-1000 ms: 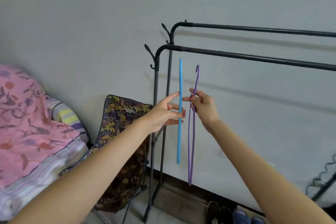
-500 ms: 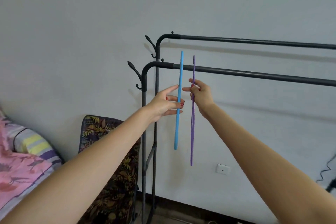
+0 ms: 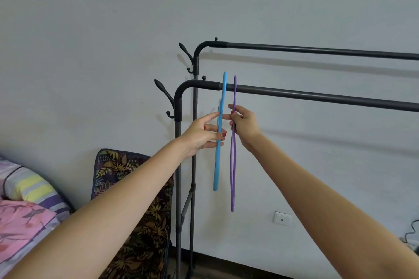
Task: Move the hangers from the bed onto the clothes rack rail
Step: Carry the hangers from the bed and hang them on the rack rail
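- Bed point(image 3: 25, 217): low and far left of the near rail point(image 3: 317, 97), with a pink floral cover and a striped pillow point(image 3: 31, 186). No hangers show on the visible part of it.
- Folded floral chair point(image 3: 136, 210): leaning at the wall between the bed and the rack's end post point(image 3: 178, 165).
- Left hand point(image 3: 201, 133): just below the near rail's left end, fingers point(image 3: 215, 129) closed on the blue hanger point(image 3: 218, 142) at about mid-height.
- Blue hanger: seen edge-on, long axis close to upright, its top crossing the near rail just right of the bend. Whether the hook already sits on the bar I cannot tell.
- Purple hanger point(image 3: 232, 165): one, thin, just right of the blue one and parallel to it, its top also crossing the near rail and its lower end hanging lower than the blue one's.
- Right hand point(image 3: 243, 124): fingers pinched on the purple hanger's upper part, just below the rail.
- Turning relation: the near rail runs crosswise straight above both hands, with each hanger upright beneath it. The far rail point(image 3: 317, 48) is higher and behind. Both hands look equally near, so settling the hooks and letting go seems the next step.
- Count: two hangers, one per hand; two rails; two hooked pegs on the rack's left end.
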